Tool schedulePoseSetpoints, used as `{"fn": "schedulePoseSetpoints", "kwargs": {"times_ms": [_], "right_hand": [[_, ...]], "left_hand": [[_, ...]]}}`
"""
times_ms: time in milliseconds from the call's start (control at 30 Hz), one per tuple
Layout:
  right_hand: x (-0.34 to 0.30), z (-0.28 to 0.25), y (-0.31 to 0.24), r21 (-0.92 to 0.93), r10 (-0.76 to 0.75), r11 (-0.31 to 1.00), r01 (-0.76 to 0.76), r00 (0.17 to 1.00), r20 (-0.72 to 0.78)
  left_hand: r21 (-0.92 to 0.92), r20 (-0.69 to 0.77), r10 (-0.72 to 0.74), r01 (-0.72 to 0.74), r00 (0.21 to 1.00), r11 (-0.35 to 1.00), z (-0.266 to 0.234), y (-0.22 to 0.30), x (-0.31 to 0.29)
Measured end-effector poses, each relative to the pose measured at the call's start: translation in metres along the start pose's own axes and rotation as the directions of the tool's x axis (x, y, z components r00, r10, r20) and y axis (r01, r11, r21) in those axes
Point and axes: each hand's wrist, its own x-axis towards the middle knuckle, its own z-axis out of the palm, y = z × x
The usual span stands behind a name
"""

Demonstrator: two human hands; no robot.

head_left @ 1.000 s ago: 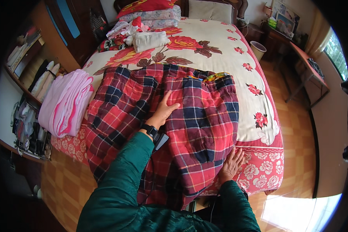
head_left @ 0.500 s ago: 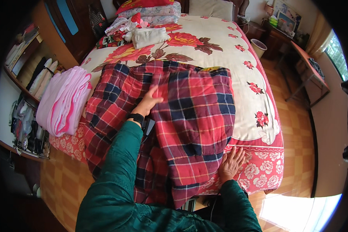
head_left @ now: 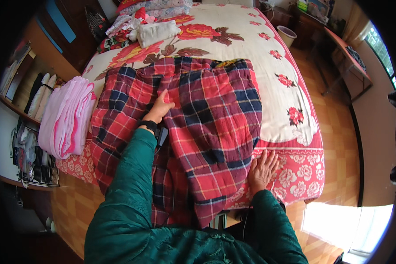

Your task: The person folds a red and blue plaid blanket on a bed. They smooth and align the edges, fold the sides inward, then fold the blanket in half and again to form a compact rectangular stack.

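A red and navy plaid quilt [head_left: 211,119], thick and rumpled, lies folded over on itself at the near end of the bed. My left hand [head_left: 159,110] rests at the edge of its upper fold, thumb and forefinger apart; the other fingers are partly hidden. To the right of the quilt, my right hand [head_left: 262,170] lies flat on the red, flower-patterned border of the bed cover [head_left: 295,176], fingers stretched out. A dark object with a cord shows beneath my left wrist, too covered to name.
A folded pink blanket [head_left: 66,119] sits on the bed's left edge. Farther back lie a folded white cloth [head_left: 156,33] and stacked bedding [head_left: 163,6]. Left stands an open shelf [head_left: 26,105] with clothes; right, a bin [head_left: 286,35] and a narrow table [head_left: 345,55].
The whole view has shifted, so the bed sits slightly higher and farther left in it. Both hands stay in nearly the same places on the quilt and bed cover.
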Motion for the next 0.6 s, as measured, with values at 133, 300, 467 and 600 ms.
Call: {"fn": "schedulePoseSetpoints", "kwargs": {"times_ms": [133, 300, 467, 600], "right_hand": [[-0.001, 0.001, -0.002, 0.013, -0.013, 1.000, 0.014, 0.999, -0.041], [0.000, 0.004, -0.001, -0.016, -0.012, 1.000, 0.012, 0.999, -0.044], [-0.001, 0.010, 0.000, -0.048, -0.030, 0.999, 0.026, 0.997, -0.072], [-0.001, 0.004, 0.005, -0.040, -0.035, 0.999, 0.037, 0.998, 0.049]], "left_hand": [[-0.212, 0.021, 0.025, -0.020, 0.999, 0.977, 0.001, 0.019, -0.027], [-0.179, 0.072, -0.163, 0.173, 0.984, 0.968, -0.019, 0.031, -0.152], [0.042, 0.396, -0.032, 0.017, 0.918, 0.999, -0.039, 0.009, -0.301], [0.201, 0.563, -0.185, 0.084, 0.806, 0.976, -0.033, -0.013, -0.375]]}}
